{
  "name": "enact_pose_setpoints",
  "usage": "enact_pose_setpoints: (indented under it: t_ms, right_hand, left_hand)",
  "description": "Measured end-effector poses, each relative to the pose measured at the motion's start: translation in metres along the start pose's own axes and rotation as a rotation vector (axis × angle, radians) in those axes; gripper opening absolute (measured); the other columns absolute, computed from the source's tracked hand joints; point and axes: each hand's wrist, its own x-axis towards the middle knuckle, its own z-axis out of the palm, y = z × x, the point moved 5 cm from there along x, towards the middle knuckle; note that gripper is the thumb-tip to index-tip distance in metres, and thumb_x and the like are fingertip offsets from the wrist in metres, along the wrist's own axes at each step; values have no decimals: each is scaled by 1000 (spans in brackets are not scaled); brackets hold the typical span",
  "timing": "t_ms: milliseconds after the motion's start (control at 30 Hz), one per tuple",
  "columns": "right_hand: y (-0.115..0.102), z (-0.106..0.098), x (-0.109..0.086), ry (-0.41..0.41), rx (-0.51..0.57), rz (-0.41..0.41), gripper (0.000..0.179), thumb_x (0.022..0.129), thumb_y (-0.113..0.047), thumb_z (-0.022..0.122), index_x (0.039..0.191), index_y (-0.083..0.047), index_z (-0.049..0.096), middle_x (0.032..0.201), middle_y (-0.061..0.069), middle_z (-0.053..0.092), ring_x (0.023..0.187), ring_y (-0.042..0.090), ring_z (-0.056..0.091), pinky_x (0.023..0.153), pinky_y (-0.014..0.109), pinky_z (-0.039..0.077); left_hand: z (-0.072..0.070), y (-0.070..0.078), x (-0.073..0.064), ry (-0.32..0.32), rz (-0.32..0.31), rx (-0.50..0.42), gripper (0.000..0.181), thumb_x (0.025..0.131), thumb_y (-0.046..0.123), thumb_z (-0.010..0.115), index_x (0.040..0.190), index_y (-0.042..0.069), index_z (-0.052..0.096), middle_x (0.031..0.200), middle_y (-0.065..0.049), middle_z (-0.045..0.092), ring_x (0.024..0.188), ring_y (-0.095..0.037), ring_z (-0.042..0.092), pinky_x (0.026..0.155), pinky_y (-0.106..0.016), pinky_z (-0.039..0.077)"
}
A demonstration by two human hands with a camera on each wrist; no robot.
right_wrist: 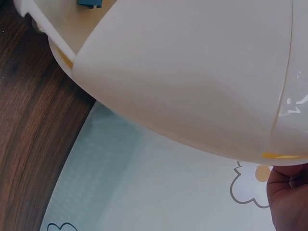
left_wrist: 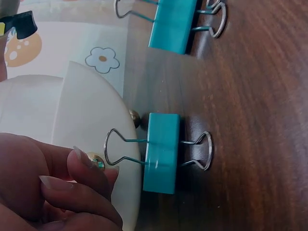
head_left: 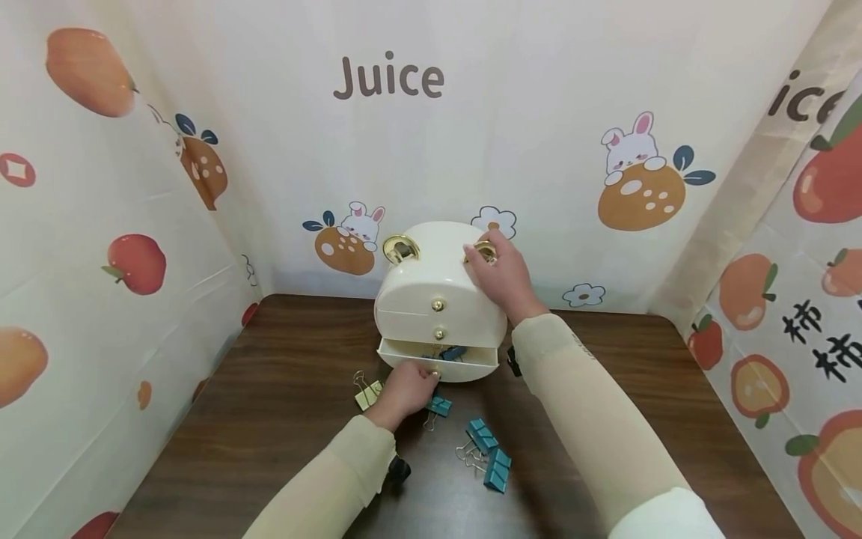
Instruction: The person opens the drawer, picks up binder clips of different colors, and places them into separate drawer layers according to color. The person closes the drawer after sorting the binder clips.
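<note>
A white drawer box with gold round ears stands at the table's back. Its bottom drawer is pulled out, with a dark blue binder clip inside. My left hand pinches the small gold knob on that drawer's front between thumb and fingers. At the top right, my right hand grips the gold ear, steadying contact with the box's side. In the right wrist view only part of the right hand shows, at the box's edge. A teal binder clip lies just before the drawer.
Two teal binder clips lie on the brown table in front of the box, to the right. A pale yellow binder clip is left of my left hand. A printed curtain hangs close behind the box.
</note>
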Motion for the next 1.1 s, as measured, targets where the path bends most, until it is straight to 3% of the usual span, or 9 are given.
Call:
enact_pose_setpoints:
  t_ms: [233,433,567,667,800,900,967,1100]
  right_hand:
    - [2,2,0,-14,19,22,33,101,-52,58,109,-20,56,111,7,60,97,26,59,73,44,52]
    - [1,2,2,-9,-2,19,33,101,-51,58,110,-19,56,113,8,61,99,27,58,77,45,51]
    - [-1,-1,3,-10,-21,26,34,101,-50,58,110,-17,56,111,9,61,98,28,58,75,44,51]
    - [-2,-2,4,-15,-22,33,34,101,-50,58,109,-17,55,109,9,61,97,28,57,74,43,51]
    - [-2,-1,4,-22,-15,40,34,101,-50,58,109,-17,55,110,9,60,98,27,57,74,42,50]
    - [-2,-1,5,-25,-10,41,35,101,-51,58,110,-17,55,111,10,60,99,28,57,75,42,50]
    - [-2,-1,5,-26,-5,47,35,101,-51,58,110,-18,56,111,9,60,99,28,57,75,43,51]
    - [-2,-1,5,-29,2,59,34,101,-51,58,111,-19,55,112,8,60,98,27,58,74,43,52]
  left_hand:
    - [0,-1,10,-5,-34,-13,51,103,19,59,54,14,46,47,5,39,42,-12,37,43,-28,29]
    - [-2,0,20,3,-14,-7,31,102,17,58,76,3,68,55,2,55,48,-13,47,47,-28,36]
    - [-2,-1,23,-9,-32,-39,30,102,18,58,82,-1,71,57,2,58,50,-13,50,49,-28,38]
    - [-2,-2,23,-16,-57,-139,29,101,17,59,83,-3,70,57,0,57,51,-14,50,49,-28,38]
    - [2,-7,24,-45,-155,-308,25,97,15,59,78,-1,65,58,0,55,49,-15,44,47,-28,35]
    - [4,-9,25,-45,-220,-358,23,93,14,59,74,1,63,58,0,53,48,-16,41,45,-28,33]
    - [6,-10,26,-25,-215,-359,23,92,13,58,73,1,63,57,0,51,48,-16,42,45,-28,33]
    - [8,-7,25,31,-148,-346,27,94,12,55,74,-4,65,54,0,51,50,-16,46,49,-29,36]
